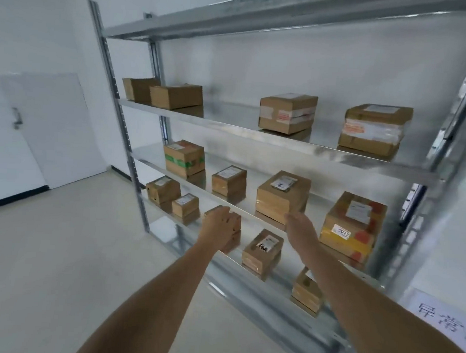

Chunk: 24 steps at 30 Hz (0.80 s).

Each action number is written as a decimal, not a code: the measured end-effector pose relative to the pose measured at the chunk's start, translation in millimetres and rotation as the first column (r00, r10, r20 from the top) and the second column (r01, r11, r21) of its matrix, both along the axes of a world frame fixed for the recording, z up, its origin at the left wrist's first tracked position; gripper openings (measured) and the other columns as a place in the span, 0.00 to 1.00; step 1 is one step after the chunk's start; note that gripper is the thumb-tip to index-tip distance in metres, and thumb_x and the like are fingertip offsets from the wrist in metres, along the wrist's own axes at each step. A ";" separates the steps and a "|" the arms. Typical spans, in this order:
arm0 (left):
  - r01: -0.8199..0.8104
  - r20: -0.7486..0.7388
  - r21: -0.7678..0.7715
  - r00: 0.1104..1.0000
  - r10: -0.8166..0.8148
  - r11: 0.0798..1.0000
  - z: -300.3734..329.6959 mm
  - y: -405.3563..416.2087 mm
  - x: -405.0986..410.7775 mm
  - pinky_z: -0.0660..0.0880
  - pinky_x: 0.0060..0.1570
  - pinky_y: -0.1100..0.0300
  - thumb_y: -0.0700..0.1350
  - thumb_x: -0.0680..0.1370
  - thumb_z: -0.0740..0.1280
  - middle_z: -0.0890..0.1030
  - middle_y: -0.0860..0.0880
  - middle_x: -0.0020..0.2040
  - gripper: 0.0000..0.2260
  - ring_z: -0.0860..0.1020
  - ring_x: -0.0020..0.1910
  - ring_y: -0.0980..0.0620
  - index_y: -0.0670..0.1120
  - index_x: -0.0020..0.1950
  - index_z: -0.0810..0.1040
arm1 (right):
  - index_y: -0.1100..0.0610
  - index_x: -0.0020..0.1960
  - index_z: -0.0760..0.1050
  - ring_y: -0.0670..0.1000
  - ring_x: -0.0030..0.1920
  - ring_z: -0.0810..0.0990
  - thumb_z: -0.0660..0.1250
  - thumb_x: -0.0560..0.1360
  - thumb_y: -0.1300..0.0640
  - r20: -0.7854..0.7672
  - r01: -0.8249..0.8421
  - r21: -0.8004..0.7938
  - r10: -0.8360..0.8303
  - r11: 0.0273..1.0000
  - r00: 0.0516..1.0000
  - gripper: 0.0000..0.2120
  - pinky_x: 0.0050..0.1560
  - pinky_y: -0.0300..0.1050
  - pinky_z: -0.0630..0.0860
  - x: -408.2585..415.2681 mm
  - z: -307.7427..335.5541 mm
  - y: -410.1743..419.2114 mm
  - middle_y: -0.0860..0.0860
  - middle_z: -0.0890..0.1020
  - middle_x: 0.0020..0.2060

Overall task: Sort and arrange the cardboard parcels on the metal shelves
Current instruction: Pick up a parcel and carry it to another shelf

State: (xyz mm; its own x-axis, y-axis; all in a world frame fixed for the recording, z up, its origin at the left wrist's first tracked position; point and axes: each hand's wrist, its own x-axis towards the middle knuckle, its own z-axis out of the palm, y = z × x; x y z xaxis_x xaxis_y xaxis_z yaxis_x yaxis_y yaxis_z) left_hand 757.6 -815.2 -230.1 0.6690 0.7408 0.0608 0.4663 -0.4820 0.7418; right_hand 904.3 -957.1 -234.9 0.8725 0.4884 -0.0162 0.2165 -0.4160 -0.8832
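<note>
A metal shelf rack (255, 136) holds several cardboard parcels on three levels. My left hand (219, 226) reaches onto the lower level, its fingers curled over the top of a small brown parcel (236, 226). My right hand (301, 228) is stretched out with straight fingers at the front lower corner of a labelled parcel (281, 197) on the middle level. I cannot tell whether it touches the box. A large yellow and red parcel (352, 227) stands just right of that hand.
The upper level carries two plain boxes (176, 96) at the left and two taped ones (288, 113) further right. A green-taped box (184, 158) sits on the middle level. Other small parcels (262, 249) stand on the lower level. A white door (49, 131) is at the left.
</note>
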 end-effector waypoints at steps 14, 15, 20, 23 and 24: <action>-0.221 0.041 -0.086 0.973 0.225 0.971 -7.5 316.6 6.9 0.75 0.67 0.47 0.49 0.78 0.64 0.81 0.48 0.67 0.25 0.80 0.63 0.45 0.46 0.74 0.73 | 0.59 0.54 0.77 0.57 0.58 0.75 0.54 0.83 0.52 0.036 -0.263 0.016 0.263 0.965 0.964 0.16 0.61 0.51 0.70 22.1 1.5 345.7 0.55 0.77 0.53; -0.233 0.041 -0.100 0.970 0.238 0.967 -3.6 338.0 10.7 0.76 0.66 0.46 0.48 0.77 0.64 0.82 0.48 0.65 0.25 0.80 0.63 0.43 0.45 0.74 0.73 | 0.60 0.55 0.77 0.58 0.58 0.74 0.54 0.83 0.53 0.019 -0.274 0.022 0.274 0.961 0.962 0.15 0.59 0.50 0.69 27.6 6.0 370.8 0.55 0.77 0.51; -0.298 0.085 -0.135 0.947 0.310 0.945 8.4 427.2 18.5 0.73 0.47 0.68 0.40 0.82 0.63 0.79 0.48 0.55 0.14 0.77 0.56 0.49 0.48 0.67 0.76 | 0.62 0.69 0.73 0.57 0.62 0.76 0.55 0.85 0.54 0.063 -0.320 0.004 0.319 0.947 0.946 0.18 0.57 0.46 0.69 42.4 19.7 485.8 0.58 0.78 0.64; -0.276 0.070 -0.149 0.955 0.289 0.949 10.5 478.2 16.5 0.72 0.56 0.63 0.45 0.82 0.67 0.80 0.49 0.63 0.19 0.78 0.60 0.48 0.42 0.72 0.74 | 0.61 0.66 0.74 0.54 0.54 0.75 0.54 0.85 0.54 0.063 -0.361 -0.016 0.362 0.932 0.930 0.16 0.51 0.43 0.69 45.6 13.2 544.7 0.57 0.78 0.60; -0.275 0.068 -0.153 0.955 0.288 0.949 10.3 496.9 15.9 0.71 0.59 0.59 0.49 0.81 0.68 0.80 0.48 0.67 0.22 0.78 0.64 0.47 0.43 0.74 0.73 | 0.61 0.66 0.74 0.53 0.54 0.74 0.54 0.85 0.54 0.059 -0.361 -0.018 0.362 0.932 0.930 0.16 0.50 0.42 0.69 46.0 9.9 564.1 0.57 0.78 0.60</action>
